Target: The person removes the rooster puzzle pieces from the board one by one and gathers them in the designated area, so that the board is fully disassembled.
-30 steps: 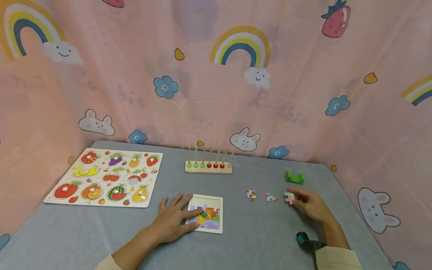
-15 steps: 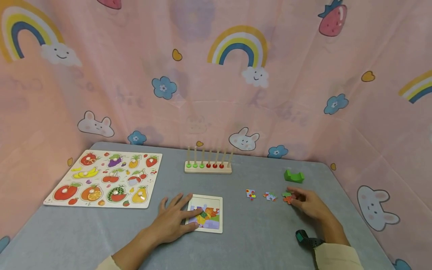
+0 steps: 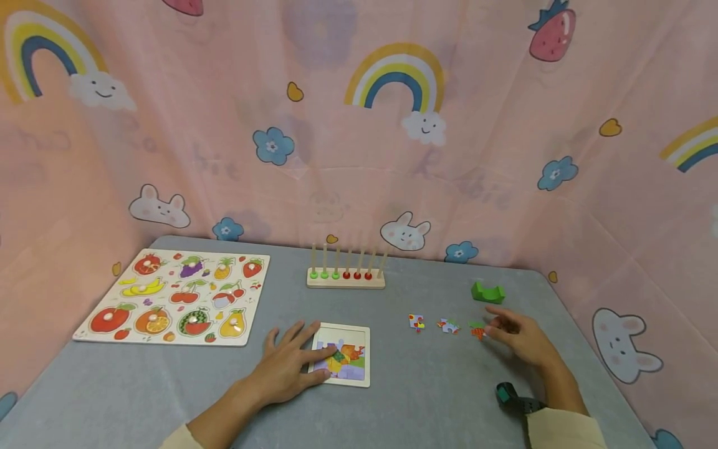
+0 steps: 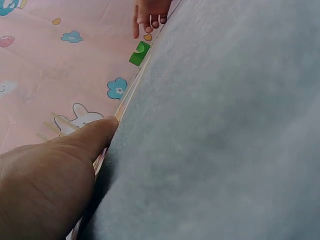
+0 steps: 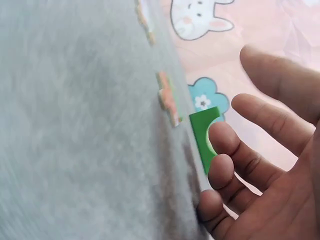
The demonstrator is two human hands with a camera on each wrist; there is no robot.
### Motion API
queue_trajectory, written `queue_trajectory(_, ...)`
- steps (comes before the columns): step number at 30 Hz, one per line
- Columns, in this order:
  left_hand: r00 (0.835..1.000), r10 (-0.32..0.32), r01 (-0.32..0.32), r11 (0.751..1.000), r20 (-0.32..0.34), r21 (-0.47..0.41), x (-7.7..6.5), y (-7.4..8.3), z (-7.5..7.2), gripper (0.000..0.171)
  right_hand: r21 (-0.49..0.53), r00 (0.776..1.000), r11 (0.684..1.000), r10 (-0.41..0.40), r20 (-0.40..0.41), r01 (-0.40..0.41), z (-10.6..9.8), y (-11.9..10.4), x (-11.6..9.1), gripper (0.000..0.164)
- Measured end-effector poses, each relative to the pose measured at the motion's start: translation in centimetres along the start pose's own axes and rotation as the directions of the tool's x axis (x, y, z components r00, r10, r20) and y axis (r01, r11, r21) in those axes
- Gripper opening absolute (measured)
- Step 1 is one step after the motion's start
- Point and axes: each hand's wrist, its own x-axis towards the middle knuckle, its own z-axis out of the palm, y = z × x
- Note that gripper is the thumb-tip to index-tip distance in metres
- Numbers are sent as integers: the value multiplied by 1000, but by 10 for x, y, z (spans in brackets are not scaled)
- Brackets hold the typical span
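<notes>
My left hand (image 3: 283,368) lies with fingers spread at the left side of a small framed jigsaw puzzle (image 3: 342,328), its thumb and index finger over the assembled pieces. Part of the picture is hidden under them. My right hand (image 3: 521,340) hovers at the right, thumb and fingers apart, beside an orange-and-green jigsaw piece (image 3: 477,331). In the right wrist view that piece (image 5: 169,100) lies on the table, with a gap between it and the fingers. Two more jigsaw pieces, one white and yellow (image 3: 416,322), one bluish (image 3: 448,326), lie in a row to its left.
Behind the right hand stands a green arched block (image 3: 488,293). A wooden peg stand (image 3: 346,282) with green and red beads is at the back middle. The fruit knob puzzle board (image 3: 185,296) occupies the left. A pink patterned curtain (image 3: 336,181) rises behind the table.
The right hand has turned the piece from a paler look to orange and green, let go of it, and drawn slightly right. The left hand has stayed put.
</notes>
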Motion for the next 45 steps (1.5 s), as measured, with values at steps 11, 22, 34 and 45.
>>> queue_trajectory(11,1000,6,-6,1000,-8,-2,-1,0,0,45,80,994,991,-105,-43,108,5,-32,-16,49)
queue_trajectory(22,1000,1,-1,1000,-23,3,0,0,1,45,80,992,991,-105,-64,110,28,-68,-15,46)
queue_trajectory(34,994,-66,54,989,-84,-138,3,-1,2,41,150,987,975,-161,-21,163,47,-86,-11,45)
queue_trajectory(45,980,-154,125,968,-125,-217,8,-1,3,41,173,980,966,-200,15,194,57,-92,-8,44)
